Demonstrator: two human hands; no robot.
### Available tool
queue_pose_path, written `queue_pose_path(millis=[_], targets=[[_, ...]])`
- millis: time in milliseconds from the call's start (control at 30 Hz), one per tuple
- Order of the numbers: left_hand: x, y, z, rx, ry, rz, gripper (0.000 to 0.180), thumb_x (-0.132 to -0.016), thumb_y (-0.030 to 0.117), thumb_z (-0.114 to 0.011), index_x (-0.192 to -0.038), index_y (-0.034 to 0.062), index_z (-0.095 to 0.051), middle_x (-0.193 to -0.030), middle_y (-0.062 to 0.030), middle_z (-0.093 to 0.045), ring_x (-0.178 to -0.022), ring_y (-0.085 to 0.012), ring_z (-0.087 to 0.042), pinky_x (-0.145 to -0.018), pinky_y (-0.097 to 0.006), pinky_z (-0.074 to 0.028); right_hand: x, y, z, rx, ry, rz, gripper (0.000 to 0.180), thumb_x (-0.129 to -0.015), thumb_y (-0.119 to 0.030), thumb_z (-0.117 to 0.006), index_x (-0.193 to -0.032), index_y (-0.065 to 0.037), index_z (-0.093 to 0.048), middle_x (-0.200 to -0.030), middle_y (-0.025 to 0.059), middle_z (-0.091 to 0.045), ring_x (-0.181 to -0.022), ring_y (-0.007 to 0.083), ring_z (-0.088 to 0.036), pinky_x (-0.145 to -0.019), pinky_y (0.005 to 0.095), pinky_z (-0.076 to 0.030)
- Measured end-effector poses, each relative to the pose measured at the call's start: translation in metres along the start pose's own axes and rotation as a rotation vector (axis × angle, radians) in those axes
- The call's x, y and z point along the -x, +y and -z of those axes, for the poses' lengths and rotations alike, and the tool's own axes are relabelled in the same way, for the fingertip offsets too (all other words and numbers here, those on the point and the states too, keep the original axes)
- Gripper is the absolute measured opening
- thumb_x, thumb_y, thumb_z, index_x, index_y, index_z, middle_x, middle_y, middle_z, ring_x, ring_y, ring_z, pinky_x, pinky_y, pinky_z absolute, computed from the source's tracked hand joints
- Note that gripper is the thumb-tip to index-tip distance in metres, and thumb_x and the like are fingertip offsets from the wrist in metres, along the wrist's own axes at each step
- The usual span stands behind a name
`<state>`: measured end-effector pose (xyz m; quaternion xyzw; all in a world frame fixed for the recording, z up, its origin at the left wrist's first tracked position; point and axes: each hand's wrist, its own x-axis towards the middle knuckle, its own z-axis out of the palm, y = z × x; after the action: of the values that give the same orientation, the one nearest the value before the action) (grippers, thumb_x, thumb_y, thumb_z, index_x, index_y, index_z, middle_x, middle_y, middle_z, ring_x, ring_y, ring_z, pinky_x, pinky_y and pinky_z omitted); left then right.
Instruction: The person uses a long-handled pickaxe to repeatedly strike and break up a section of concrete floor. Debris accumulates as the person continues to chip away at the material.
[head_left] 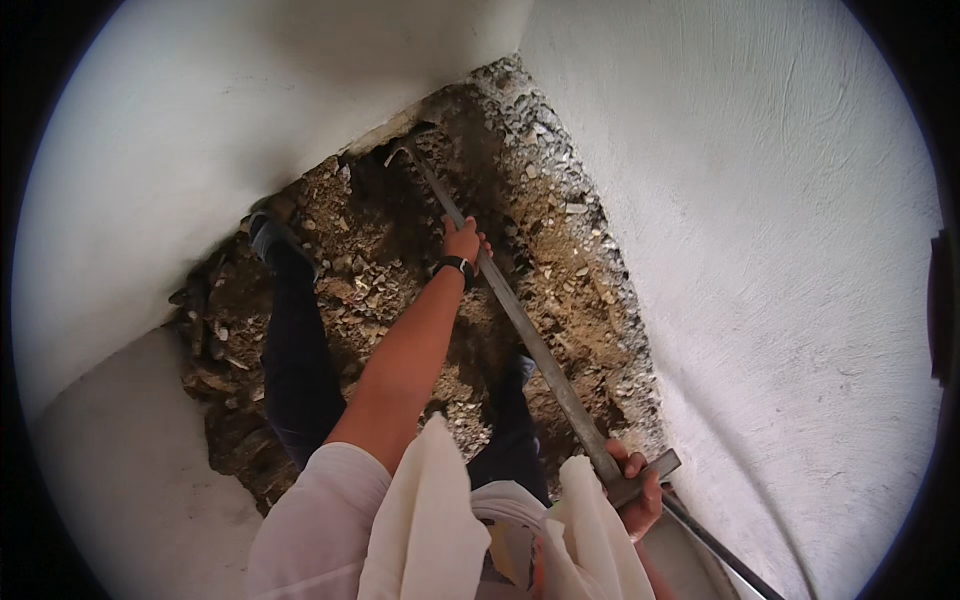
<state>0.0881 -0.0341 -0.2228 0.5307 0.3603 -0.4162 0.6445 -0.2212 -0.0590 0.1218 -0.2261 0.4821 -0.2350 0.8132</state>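
Observation:
A long grey metal bar (535,345) slants across the middle, from the far wall's foot down to the lower right. Its far end meets a small curved, hook-like piece at the rubble; the exact kind of tool cannot be told. My left hand (463,243), with a dark watch on the wrist, is closed around the bar's upper part, arm stretched out. Nearer my body, my right hand (640,500) grips the short crosspiece (645,478) at the bar's near end. Broken earth and stones (370,285) lie under the bar.
White walls rise at the left (200,120) and right (760,230), meeting in a far corner. My legs, in dark trousers (300,350), stand on the uneven rubble. A thin dark rod (725,553) runs along the lower right. White cloth (430,520) hangs before my body.

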Motion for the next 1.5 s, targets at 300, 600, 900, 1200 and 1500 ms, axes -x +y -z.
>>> queue_pose_path(millis=[300,600,900,1200,1500], targets=[[0.046,0.033,0.033,0.627,-0.147,0.057,0.023,-0.101,0.02,-0.042,-0.114,0.0015,-0.039,-0.074,-0.0124,-0.055,-0.06,-0.0248,-0.053,-0.056,-0.042,-0.05,0.016,0.008,-0.079,0.091,0.078,-0.012,0.027,-0.096,-0.04,-0.048,-0.093,-0.013,-0.051,-0.117,0.0122,-0.062,-0.074,0.024,-0.06,-0.069,0.0401,-0.051],[0.247,0.035,0.015,0.961,-0.456,-0.002,0.029,-0.098,0.032,-0.046,-0.086,0.0049,-0.046,-0.073,-0.0111,-0.056,-0.067,-0.0236,-0.058,-0.061,-0.039,-0.05,0.048,0.026,-0.157,0.144,-0.306,-0.087,0.05,-0.098,-0.048,-0.042,-0.129,-0.01,-0.047,-0.129,0.0108,-0.055,-0.083,0.0245,-0.062,-0.076,0.0451,-0.052],[0.251,0.227,0.077,0.923,-0.745,-0.202,0.026,-0.094,0.033,-0.045,-0.096,0.008,-0.051,-0.086,-0.0085,-0.057,-0.076,-0.0234,-0.06,-0.066,-0.036,-0.053,0.036,0.095,-0.36,0.383,-0.784,0.062,0.067,-0.094,-0.057,-0.048,-0.132,-0.002,-0.039,-0.124,0.0173,-0.049,-0.097,0.0297,-0.061,-0.082,0.0468,-0.051],[0.106,0.382,0.083,1.452,-1.203,0.258,0.031,-0.098,0.024,-0.036,-0.12,0.0045,-0.045,-0.111,-0.0156,-0.054,-0.087,-0.027,-0.059,-0.072,-0.043,-0.056,-0.011,0.085,-0.529,0.543,-0.796,0.287,0.06,-0.089,-0.056,-0.054,-0.112,0.0,-0.053,-0.095,0.0152,-0.059,-0.071,0.0266,-0.061,-0.061,0.0409,-0.05],[0.166,0.349,0.008,0.2,-0.433,-0.35,0.044,-0.1,0.035,-0.046,-0.123,-0.0022,-0.046,-0.112,-0.0205,-0.052,-0.098,-0.0271,-0.058,-0.073,-0.038,-0.057,-0.099,-0.015,-0.574,0.867,-0.548,0.446,0.063,-0.088,-0.066,-0.048,-0.112,-0.008,-0.057,-0.097,0.0102,-0.058,-0.084,0.0237,-0.056,-0.068,0.0403,-0.042]])
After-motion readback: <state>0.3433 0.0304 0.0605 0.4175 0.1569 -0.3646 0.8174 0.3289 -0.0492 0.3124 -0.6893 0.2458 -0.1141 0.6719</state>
